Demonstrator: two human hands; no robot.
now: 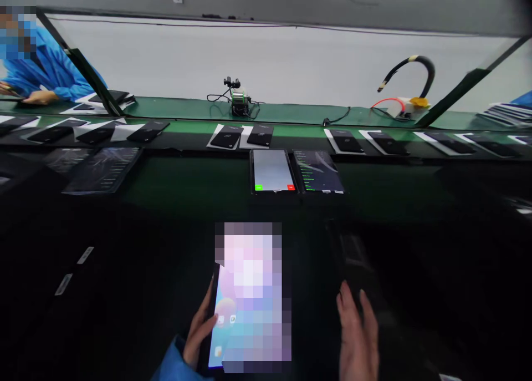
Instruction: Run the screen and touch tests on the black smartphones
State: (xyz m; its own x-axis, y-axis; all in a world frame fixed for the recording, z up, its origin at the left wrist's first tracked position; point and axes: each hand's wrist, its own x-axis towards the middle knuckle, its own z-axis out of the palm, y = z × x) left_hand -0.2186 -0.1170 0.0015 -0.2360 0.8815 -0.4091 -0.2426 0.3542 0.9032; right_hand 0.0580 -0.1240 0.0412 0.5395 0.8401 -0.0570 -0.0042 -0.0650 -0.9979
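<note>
Lit phone [249, 314] sits lowest in the frame, centre bottom, gripped along its left edge by the left hand [198, 331], fingers wrapped round the side so the screen stays facing up and readable; part of the screen is blurred out. Right hand [358, 336] hovers just right of the phone, open, fingers loosely spread, touching nothing, apparently free to tap. Two more phones lie flat side by side in the frame centre, one showing a white screen with green and red buttons [272, 171], the other a dark screen with text lines [319, 172], both face up so they can be checked at a glance. Behind them, a row of dark phones on white sheets [241, 137] runs across the green conveyor belt [291, 113]. Upper left, a co-worker's blue sleeve [54, 70] at the belt. Black bent hose [411, 65] upper right.
</note>
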